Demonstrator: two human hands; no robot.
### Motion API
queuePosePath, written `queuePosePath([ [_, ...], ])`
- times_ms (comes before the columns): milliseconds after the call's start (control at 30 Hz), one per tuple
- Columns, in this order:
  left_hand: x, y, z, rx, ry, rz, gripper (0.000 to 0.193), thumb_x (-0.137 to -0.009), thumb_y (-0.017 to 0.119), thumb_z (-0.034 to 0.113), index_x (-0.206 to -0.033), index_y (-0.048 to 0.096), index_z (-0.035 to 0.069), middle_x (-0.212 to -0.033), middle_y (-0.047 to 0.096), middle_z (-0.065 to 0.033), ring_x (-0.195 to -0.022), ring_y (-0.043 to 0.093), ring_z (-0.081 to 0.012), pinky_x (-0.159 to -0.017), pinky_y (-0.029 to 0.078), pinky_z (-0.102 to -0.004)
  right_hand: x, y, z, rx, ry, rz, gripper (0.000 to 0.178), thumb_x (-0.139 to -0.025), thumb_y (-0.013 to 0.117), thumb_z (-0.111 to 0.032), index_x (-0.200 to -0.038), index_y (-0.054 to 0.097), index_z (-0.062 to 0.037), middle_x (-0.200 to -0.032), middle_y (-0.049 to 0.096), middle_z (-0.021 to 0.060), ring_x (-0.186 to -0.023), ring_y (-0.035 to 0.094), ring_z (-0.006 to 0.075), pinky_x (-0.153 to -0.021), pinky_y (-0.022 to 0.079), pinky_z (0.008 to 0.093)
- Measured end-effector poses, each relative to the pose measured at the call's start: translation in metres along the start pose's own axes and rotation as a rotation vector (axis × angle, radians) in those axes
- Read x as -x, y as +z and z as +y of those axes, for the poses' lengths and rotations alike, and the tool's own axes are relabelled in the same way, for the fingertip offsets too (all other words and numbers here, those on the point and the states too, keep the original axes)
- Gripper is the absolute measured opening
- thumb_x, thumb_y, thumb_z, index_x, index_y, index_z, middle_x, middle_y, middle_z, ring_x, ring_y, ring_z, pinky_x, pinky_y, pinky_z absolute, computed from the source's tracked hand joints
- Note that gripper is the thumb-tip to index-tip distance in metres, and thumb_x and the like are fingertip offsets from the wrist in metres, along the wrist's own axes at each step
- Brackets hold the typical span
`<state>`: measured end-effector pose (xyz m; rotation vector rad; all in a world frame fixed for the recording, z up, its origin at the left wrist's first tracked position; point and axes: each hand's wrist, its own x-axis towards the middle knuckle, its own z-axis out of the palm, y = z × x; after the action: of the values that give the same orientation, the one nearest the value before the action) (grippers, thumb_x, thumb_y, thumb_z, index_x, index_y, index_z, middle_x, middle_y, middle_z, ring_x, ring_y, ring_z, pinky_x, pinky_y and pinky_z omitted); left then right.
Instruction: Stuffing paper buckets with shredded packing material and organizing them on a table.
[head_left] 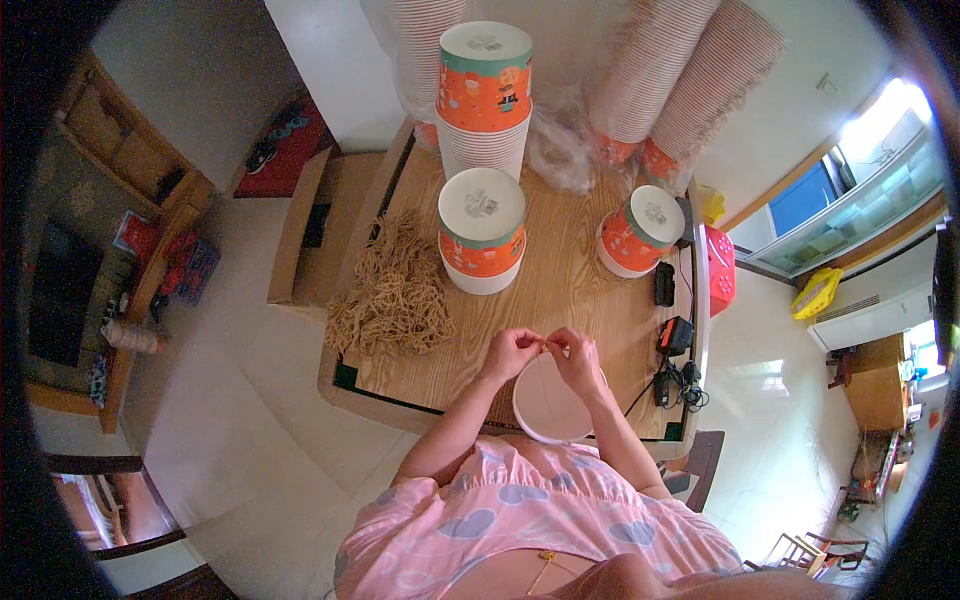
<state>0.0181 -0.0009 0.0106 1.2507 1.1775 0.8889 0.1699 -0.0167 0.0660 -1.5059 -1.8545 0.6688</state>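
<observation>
In front of me a white paper bucket [551,408] sits at the table's near edge, its open mouth facing up toward me. My left hand [514,352] and my right hand [577,362] meet at its far rim, fingertips pinched close together. Whatever they pinch is too small to make out. Beyond my hands, to the left, lies a tangled heap of tan cords [392,290]. An upside-down orange and white paper bucket [482,250] stands past them, and a smaller upturned stack of such buckets [640,240] stands to the right.
A tall stack of upturned buckets [485,100] rises at the back of the wooden table [560,270]. Plastic-wrapped bucket stacks [655,70] lean behind it. Black chargers and cables [680,375] lie along the right edge. A cardboard box [325,225] adjoins the left side.
</observation>
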Motion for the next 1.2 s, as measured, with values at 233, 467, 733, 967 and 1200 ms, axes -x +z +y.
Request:
queuePosePath([
  [233,0.004,-0.005,-0.011,-0.077,-0.006,0.031,0.009,-0.078,0.064,0.009,-0.084,0.065,0.002,-0.076,0.065,-0.0025,-0.067,0.059,-0.0096,-0.063,0.049,-0.0247,0.001,0.005,0.006,0.036,-0.015,0.005,0.007,-0.076,0.061,-0.005,-0.08,0.059,-0.0001,-0.075,0.061,0.0136,-0.069,0.061,0.0266,-0.061,0.05,0.0347],
  [467,0.006,-0.018,0.006,0.273,-0.227,-0.004,0.014,-0.079,0.065,0.016,-0.081,0.064,0.002,-0.075,0.064,-0.0033,-0.063,0.057,-0.0086,-0.059,0.045,-0.0214,0.003,-0.012,-0.026,0.137,0.006,0.021,0.014,-0.076,0.064,-0.019,-0.08,0.058,-0.007,-0.08,0.059,0.008,-0.082,0.055,0.0275,-0.073,0.04,0.0388],
  [733,0.001,-0.01,0.019,0.421,-0.277,-0.075,0.015,-0.081,0.063,0.016,-0.09,0.063,0.004,-0.077,0.062,0.0008,-0.065,0.052,-0.0066,-0.058,0.041,-0.0204,0.005,-0.005,-0.016,0.067,0.011,-0.013,0.015,-0.075,0.067,-0.02,-0.079,0.06,-0.0078,-0.079,0.06,0.0089,-0.079,0.056,0.0268,-0.072,0.043,0.0377],
  [967,0.001,0.01,0.008,0.474,-0.039,-0.202,0.021,-0.078,0.065,0.008,-0.099,0.061,0.003,-0.085,0.064,-0.0015,-0.081,0.058,-0.0095,-0.077,0.047,-0.024,-0.013,-0.016,0.015,-0.586,0.345,-0.073,0.007,-0.079,0.061,-0.008,-0.077,0.058,-0.0019,-0.071,0.06,0.0033,-0.068,0.056,0.01,-0.064,0.045,0.0252],
  [1200,-0.003,0.009,-0.004,0.165,-0.03,-0.139,0.017,-0.076,0.067,0.008,-0.091,0.064,0.001,-0.085,0.065,-0.0054,-0.077,0.059,-0.0122,-0.072,0.049,-0.0275,-0.021,-0.023,0.017,-0.388,0.328,-0.036,0.007,-0.08,0.058,-0.006,-0.076,0.057,-0.001,-0.07,0.061,0.0045,-0.065,0.056,0.0105,-0.06,0.046,0.0251],
])
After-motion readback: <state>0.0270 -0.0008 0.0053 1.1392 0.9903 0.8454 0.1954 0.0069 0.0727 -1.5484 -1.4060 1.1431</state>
